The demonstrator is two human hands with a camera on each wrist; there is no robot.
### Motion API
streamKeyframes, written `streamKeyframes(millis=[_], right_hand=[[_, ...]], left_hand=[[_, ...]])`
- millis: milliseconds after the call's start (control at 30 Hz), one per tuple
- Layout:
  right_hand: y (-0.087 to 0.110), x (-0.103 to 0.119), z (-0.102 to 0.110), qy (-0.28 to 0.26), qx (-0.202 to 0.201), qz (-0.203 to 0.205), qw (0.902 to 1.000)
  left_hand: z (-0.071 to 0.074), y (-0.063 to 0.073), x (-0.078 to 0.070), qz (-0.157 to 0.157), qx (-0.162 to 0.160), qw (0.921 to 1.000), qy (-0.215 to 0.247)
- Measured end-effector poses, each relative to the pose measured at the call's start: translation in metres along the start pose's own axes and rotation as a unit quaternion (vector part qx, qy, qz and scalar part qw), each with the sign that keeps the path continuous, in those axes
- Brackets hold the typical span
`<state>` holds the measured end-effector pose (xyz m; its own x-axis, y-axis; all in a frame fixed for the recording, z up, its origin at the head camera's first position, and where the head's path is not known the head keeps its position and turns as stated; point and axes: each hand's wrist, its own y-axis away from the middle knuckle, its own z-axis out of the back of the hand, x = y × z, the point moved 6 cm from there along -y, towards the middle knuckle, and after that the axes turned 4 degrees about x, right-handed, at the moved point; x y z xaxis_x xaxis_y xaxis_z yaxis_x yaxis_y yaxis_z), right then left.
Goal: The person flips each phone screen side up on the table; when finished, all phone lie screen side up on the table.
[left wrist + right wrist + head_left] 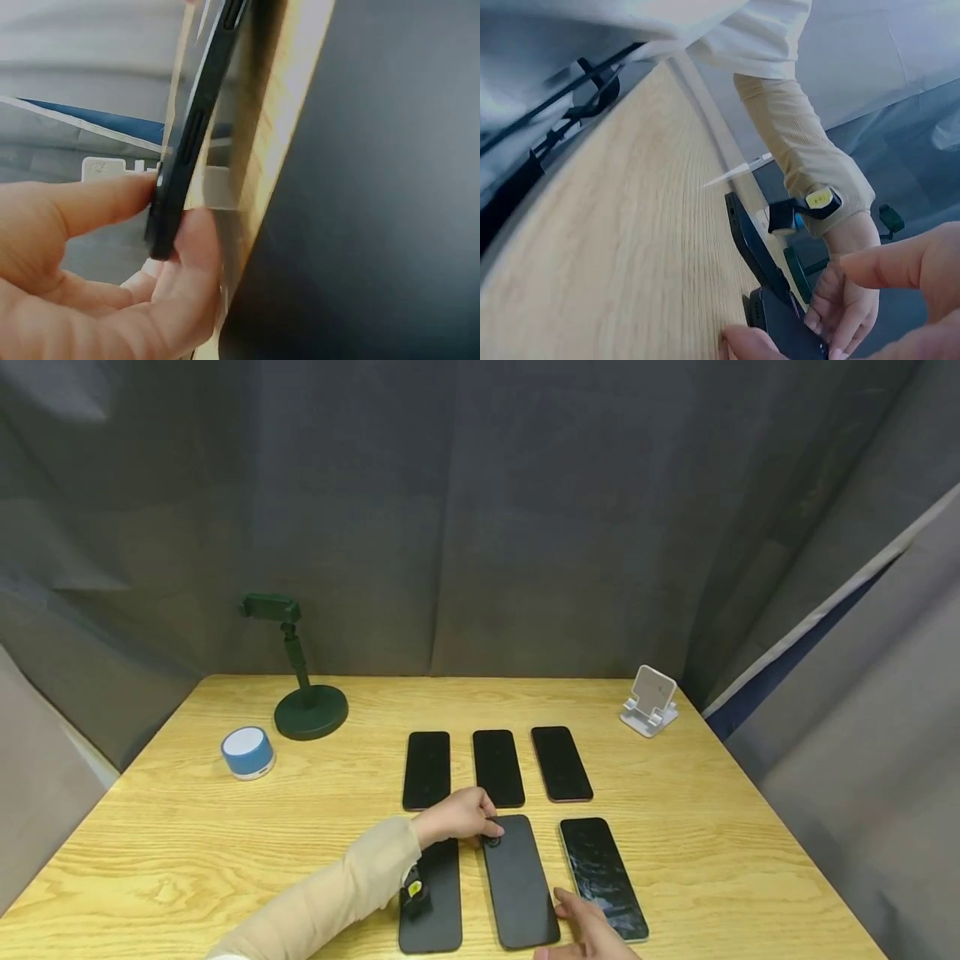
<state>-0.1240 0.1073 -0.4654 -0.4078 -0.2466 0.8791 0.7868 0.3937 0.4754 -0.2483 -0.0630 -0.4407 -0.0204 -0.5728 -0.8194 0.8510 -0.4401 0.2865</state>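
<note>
In the lower right of centre, a right hand [588, 935] has its fingers apart beside the near end of the middle phone [522, 885]; whether a fingertip touches is unclear. The middle phone, low in the frame near the centre, shows its back. A left hand [459, 814], coming from the lower left, pinches the phone's far end between thumb and fingers. Flanking it are the left phone [447, 902], partly under the forearm, and the right phone [606, 877]. Near the centre, three back phones [498, 768] form another row. Five phones lie out of the fingers' hold in an orderly layout, so the handling looks well along; the middle one is not yet released. Farther off: a speaker [247, 752] and green stand [311, 714] at left, a white stand [651, 697] at right.
</note>
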Motion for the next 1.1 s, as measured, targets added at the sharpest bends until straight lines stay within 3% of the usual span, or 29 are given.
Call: streamKeyframes(millis=[67,167,367,767,1100], right_hand=[[0.000,0.005,0.002,0.073,0.016,0.035,0.9966],[-0.004,0.007,0.004,0.116,0.013,0.047,0.9920],[-0.010,0.009,0.008,0.210,-0.038,0.043,0.9759],[-0.010,0.010,-0.001,0.246,-0.113,-0.005,0.9627],[-0.011,0.012,-0.003,0.286,-0.100,0.057,0.9513]], left_hand=[[-0.001,0.001,0.002,0.003,0.009,0.9992,0.039],[-0.001,0.002,0.002,0.002,0.023,0.9961,0.085],[-0.003,0.005,0.001,0.008,0.047,0.9887,0.142],[-0.005,0.017,-0.010,-0.006,0.056,0.9820,0.180],[-0.009,0.022,-0.016,-0.011,0.070,0.9763,0.205]])
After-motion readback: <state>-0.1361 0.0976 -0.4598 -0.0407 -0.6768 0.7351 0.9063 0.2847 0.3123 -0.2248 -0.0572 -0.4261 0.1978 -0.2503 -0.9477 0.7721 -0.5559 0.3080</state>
